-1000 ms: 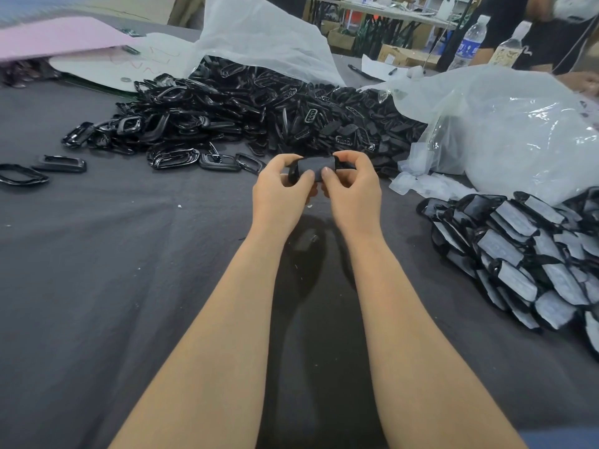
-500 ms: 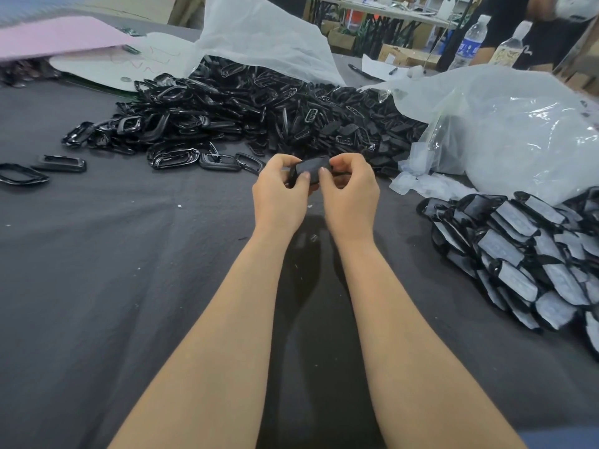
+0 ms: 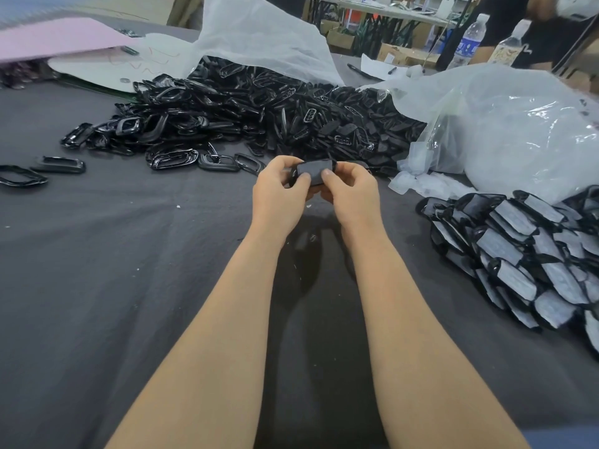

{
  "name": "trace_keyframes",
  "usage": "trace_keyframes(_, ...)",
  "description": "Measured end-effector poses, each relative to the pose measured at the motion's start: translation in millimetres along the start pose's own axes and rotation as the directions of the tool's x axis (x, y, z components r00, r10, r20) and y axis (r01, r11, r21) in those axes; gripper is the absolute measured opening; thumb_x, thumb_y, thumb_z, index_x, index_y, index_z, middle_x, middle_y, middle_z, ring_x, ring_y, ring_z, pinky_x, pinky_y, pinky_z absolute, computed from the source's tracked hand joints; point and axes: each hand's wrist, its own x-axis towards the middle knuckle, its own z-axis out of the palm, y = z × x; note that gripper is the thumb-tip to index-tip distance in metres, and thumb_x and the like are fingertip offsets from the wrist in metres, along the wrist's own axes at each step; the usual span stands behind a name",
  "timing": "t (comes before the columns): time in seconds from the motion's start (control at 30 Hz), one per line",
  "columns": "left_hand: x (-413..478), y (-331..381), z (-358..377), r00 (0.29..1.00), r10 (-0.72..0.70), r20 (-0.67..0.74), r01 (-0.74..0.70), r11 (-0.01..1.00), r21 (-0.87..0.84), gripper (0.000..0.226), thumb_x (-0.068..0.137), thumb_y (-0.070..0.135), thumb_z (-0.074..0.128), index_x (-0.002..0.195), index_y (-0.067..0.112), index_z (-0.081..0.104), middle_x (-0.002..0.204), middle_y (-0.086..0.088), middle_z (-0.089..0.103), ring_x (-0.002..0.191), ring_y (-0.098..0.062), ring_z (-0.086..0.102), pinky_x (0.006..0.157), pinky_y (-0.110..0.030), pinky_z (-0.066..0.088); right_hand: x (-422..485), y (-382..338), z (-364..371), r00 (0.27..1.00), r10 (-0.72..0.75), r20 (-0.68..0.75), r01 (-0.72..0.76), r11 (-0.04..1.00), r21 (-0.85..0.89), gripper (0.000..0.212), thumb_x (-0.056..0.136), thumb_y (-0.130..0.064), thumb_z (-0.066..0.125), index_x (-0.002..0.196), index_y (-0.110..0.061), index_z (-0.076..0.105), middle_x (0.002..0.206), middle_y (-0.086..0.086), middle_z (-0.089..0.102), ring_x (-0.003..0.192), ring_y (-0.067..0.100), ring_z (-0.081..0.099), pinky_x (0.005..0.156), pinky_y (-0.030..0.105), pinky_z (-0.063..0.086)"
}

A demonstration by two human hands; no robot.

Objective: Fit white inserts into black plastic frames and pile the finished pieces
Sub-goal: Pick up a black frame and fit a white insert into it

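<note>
Frame (image 3: 313, 171) now face-up, L hand (image 3: 278, 196), R hand (image 3: 351, 196) still pinching

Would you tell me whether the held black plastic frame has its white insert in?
In, apparently: a pale panel fills the black plastic frame that the left hand and right hand pinch. Seating unclear.

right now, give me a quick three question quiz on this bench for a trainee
1. True or false: the black plastic frame with a pale insert is held by both the left hand and the right hand.
2. The stack of finished black frames with white inserts lies where? A) to the person's right of the hands B) to the person's left of them C) between them
3. Fill in: the heap of loose black plastic frames lies on a dark grey ____.

Key: 1 true; 2 A; 3 cloth
</note>
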Motion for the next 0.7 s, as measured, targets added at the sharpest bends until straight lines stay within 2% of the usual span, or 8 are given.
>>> trace_keyframes(0.1, -0.4, 0.2, -0.4, 1.000, -0.017, 0.004, 0.017, 1.000, -0.001, 0.022, 0.091, 0.010, 0.060, 0.087, 0.032, 0.056, 0.087, 0.004, 0.070, 0.082, -0.014, 0.071, 0.081, -0.035, 0.059, 1.8, 0.4, -0.5, 1.000, 0.005, 0.001, -0.005, 1.000, 0.010, 0.010, 0.090, -0.006, 0.060, 0.097, -0.013, 0.057, 0.084, -0.002, 0.062, 0.072, 0.006, 0.059, 0.057, 0.009, 0.048)
trace_keyframes(0.17, -1.4, 0.8, 0.0, 1.000, -0.021, 0.008, 0.021, 1.000, -0.001, 0.014, 0.090, 0.014, 0.064, 0.094, 0.026, 0.057, 0.087, 0.002, 0.070, 0.083, -0.015, 0.071, 0.082, -0.038, 0.059, 2.0, 1.2, -0.5, 1.000, 0.008, 0.004, -0.008, 1.000, 0.013, 0.010, 0.090, -0.006, 0.060, 0.095, -0.014, 0.056, 0.084, -0.002, 0.062, 0.072, 0.007, 0.059, 0.058, 0.010, 0.049)
trace_keyframes(0.23, -1.7, 0.6, 0.2, 1.000, -0.013, 0.004, 0.013, 1.000, 0.013, 0.015, 0.090, 0.016, 0.066, 0.100, 0.021, 0.057, 0.088, 0.001, 0.070, 0.084, -0.017, 0.070, 0.083, -0.039, 0.059, 1.0, 1.3, -0.4, 1.000, 0.002, 0.012, -0.002, 1.000, 0.012, 0.012, 0.090, -0.006, 0.061, 0.091, -0.017, 0.056, 0.083, -0.003, 0.061, 0.071, 0.006, 0.059, 0.059, 0.010, 0.049)
trace_keyframes(0.37, 0.3, -0.1, -0.7, 1.000, -0.003, -0.027, 0.005, 0.998, 0.062, 0.016, 0.090, 0.013, 0.064, 0.095, 0.024, 0.053, 0.086, 0.005, 0.066, 0.083, -0.014, 0.068, 0.082, -0.038, 0.059, -0.6, 1.2, -0.4, 0.999, 0.000, 0.040, 0.000, 1.000, 0.010, 0.012, 0.089, -0.009, 0.062, 0.087, -0.020, 0.059, 0.082, -0.002, 0.065, 0.070, 0.007, 0.061, 0.060, 0.014, 0.051)
trace_keyframes(0.47, 0.8, 0.6, -1.3, 1.000, -0.016, -0.024, 0.018, 0.997, 0.078, 0.017, 0.091, 0.012, 0.063, 0.094, 0.025, 0.052, 0.090, 0.001, 0.066, 0.088, -0.018, 0.067, 0.085, -0.040, 0.057, -0.6, 1.4, -1.3, 0.997, 0.032, 0.075, -0.035, 0.999, 0.039, 0.008, 0.090, -0.012, 0.061, 0.088, -0.020, 0.062, 0.086, 0.001, 0.068, 0.075, 0.013, 0.064, 0.062, 0.018, 0.051)
trace_keyframes(0.57, 0.3, 1.0, -1.3, 0.999, -0.030, -0.011, 0.030, 0.998, 0.064, 0.019, 0.091, 0.011, 0.063, 0.090, 0.026, 0.052, 0.094, -0.003, 0.067, 0.091, -0.021, 0.067, 0.087, -0.042, 0.056, 0.0, 2.1, -2.1, 0.997, 0.019, 0.081, -0.021, 1.000, 0.019, 0.012, 0.091, -0.011, 0.060, 0.084, -0.021, 0.062, 0.081, -0.001, 0.067, 0.073, 0.011, 0.063, 0.063, 0.018, 0.051)
trace_keyframes(0.7, -1.2, 1.6, -1.3, 0.999, -0.044, 0.008, 0.043, 0.998, 0.038, 0.015, 0.091, 0.012, 0.064, 0.095, 0.023, 0.054, 0.092, -0.002, 0.068, 0.088, -0.020, 0.069, 0.086, -0.042, 0.057, 1.7, 3.8, -2.7, 0.998, 0.011, 0.062, -0.010, 1.000, -0.017, 0.008, 0.091, -0.011, 0.060, 0.088, -0.018, 0.062, 0.084, 0.000, 0.067, 0.075, 0.011, 0.063, 0.064, 0.018, 0.051)
